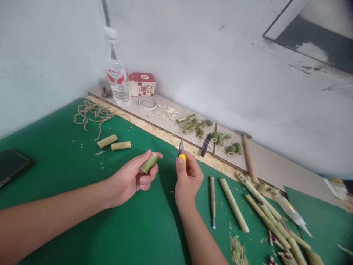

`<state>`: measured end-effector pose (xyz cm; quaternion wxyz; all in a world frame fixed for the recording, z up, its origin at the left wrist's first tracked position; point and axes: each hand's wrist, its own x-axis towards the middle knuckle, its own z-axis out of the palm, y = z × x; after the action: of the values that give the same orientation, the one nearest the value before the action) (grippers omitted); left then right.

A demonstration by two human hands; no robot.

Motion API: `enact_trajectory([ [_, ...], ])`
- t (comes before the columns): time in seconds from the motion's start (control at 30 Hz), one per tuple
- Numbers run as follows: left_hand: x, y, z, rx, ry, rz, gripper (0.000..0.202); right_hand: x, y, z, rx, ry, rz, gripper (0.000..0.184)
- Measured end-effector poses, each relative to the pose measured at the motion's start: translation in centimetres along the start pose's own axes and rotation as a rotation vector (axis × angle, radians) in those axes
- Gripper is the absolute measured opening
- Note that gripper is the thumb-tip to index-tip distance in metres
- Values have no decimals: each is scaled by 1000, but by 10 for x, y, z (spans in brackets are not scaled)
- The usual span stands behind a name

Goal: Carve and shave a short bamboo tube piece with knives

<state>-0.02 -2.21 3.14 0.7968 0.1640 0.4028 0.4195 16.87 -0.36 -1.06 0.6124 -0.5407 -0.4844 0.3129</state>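
Between the thumb and fingers of my left hand (142, 176) is a short piece of green bamboo (149, 163), tilted up to the right. My right hand (187, 176) grips a yellow utility knife (182, 157), its blade pointing up and away from me. Knife and bamboo are apart, both above the green mat (132, 228). Two pale bamboo pieces (107, 141) lie on the mat beyond my left hand. To the right of my right hand rests a wooden-handled chisel (212, 202), beside a longer bamboo strip (234, 205).
Along the back ledge stand a water bottle (118, 84), a red and white box (142, 84), cut bamboo pieces (190, 124), a black marker (205, 145) and a hammer (249, 158). Twine (92, 112) lies at left, a phone (12, 167) at far left. Bamboo lengths (267, 217) and a glue bottle (292, 211) are right.
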Motion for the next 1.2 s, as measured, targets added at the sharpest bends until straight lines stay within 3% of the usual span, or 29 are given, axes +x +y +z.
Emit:
enact_trajectory([
  [0.17,-2,5,4,44,65,153,29,-1,-2,2,-45,-131,-69,35],
  [0.43,-3,8,4,189,113,452,43,-2,-7,0,-139,-361,-182,25],
  [0.57,-1,5,0,223,123,448,44,-2,-6,-1,-168,-451,-247,25],
  [0.87,1,0,-12,315,-10,453,61,-2,-9,-2,-145,-544,-284,20],
  [1.2,3,5,-11,491,57,529,59,-1,-11,-1,-109,-550,-258,19],
])
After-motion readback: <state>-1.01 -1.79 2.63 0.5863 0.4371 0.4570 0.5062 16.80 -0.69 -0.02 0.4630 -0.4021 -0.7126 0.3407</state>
